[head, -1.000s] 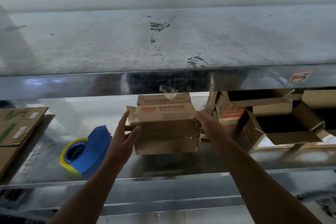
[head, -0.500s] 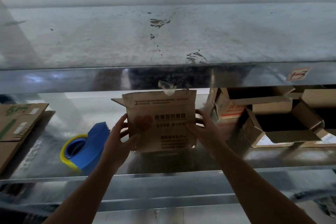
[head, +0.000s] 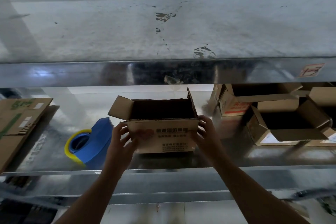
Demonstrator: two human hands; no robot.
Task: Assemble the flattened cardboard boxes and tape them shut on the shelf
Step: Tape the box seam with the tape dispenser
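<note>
Your hands are bare. Your left hand [head: 122,139] shows at the left side of the cardboard box [head: 160,132] and your right hand [head: 204,132] at its right side. Below the box, your left forearm [head: 101,187] and right forearm [head: 245,187] are bare too, uncovered down to the bottom edge. The dim light hides finer detail.

My packing spot in a stockroom: steel shelving [head: 72,74] tagged with a handwritten label [head: 311,70], open cartons [head: 234,107], flattened cardboard [head: 18,120], tape dispenser [head: 98,132].
</note>
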